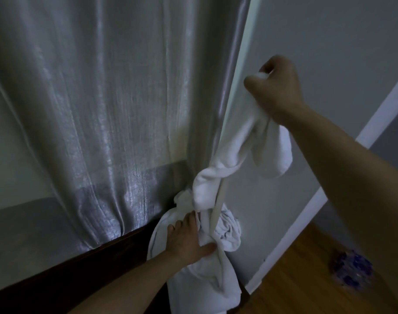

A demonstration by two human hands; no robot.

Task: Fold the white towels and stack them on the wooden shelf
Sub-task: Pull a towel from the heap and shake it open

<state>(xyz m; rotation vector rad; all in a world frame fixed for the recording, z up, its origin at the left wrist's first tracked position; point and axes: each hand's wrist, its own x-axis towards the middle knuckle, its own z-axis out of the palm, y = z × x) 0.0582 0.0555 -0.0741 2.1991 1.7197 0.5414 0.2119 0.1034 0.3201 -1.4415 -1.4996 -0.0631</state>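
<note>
A white towel (241, 141) hangs in a twisted rope from the right hand (277, 91), which is raised in a fist beside the pole (216, 209), fingers curled tight round the towel's top end. A short flap of the same towel droops just right of the pole, under the wrist. Lower down the towel bunches into a thick knot against the pole, apparently wrapped round it, though the exact wrap cannot be told.

Below that knot sits a heap of towels (227, 232), crumpled white cloth, pressed up to the foot of the pole, with one long piece trailing down toward the bottom edge of the view. The left hand (189, 236) rests on this heap just left of the pole, fingers laid fairly straight over the cloth and thumb stretched right toward the pole; whether it truly pinches the cloth cannot be told.

Left of the pole a shiny grey curtain (103, 109) falls in folds, its hem near a dark wooden edge (69, 264). Right of the pole is a pale wall (340, 30) with a white baseboard (302, 234). Further right lies wood floor (306, 286), and on it a blurred purple object (352, 270)
</note>
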